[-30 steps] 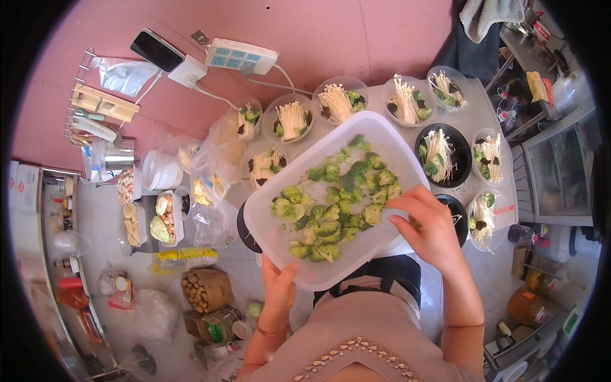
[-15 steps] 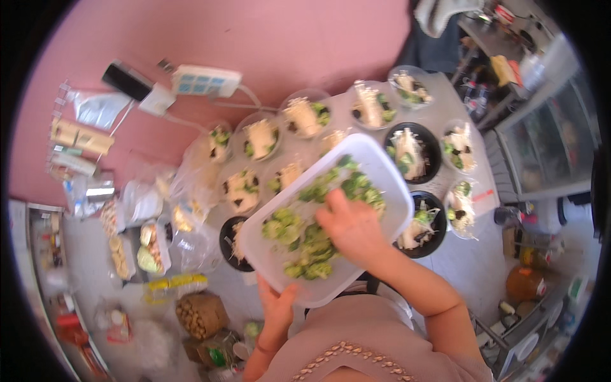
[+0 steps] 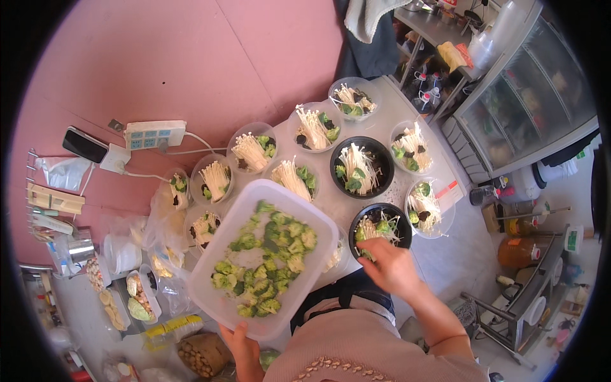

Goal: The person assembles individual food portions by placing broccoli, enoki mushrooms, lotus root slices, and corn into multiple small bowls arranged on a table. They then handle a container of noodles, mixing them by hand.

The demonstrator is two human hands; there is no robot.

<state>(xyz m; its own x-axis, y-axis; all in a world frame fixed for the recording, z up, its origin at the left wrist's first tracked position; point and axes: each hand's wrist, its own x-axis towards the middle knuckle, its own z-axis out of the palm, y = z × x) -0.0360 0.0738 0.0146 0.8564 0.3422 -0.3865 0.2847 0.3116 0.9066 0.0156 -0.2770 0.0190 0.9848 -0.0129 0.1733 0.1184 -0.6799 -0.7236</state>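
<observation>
My left hand (image 3: 238,342) grips the near edge of a white rectangular plastic tray (image 3: 210,290) full of green broccoli florets (image 3: 270,258), holding it level above the table. My right hand (image 3: 389,266) reaches over the near rim of a black round bowl (image 3: 382,226) with white enoki mushrooms and greens, its fingertips pinched on a green floret at the bowl's edge. Several other clear and black bowls (image 3: 361,167) with the same mushrooms and broccoli stand on the white table beyond the tray.
A pink wall carries a white power strip (image 3: 154,134) and a phone (image 3: 84,145). Bags and small tubs of food (image 3: 137,299) crowd the left. A glass-fronted cabinet (image 3: 522,108) stands right, with jars and a metal rack (image 3: 522,305) on the floor.
My right hand left the tray and moved right to the near black bowl. The tray stayed in my left hand and shifted left in view.
</observation>
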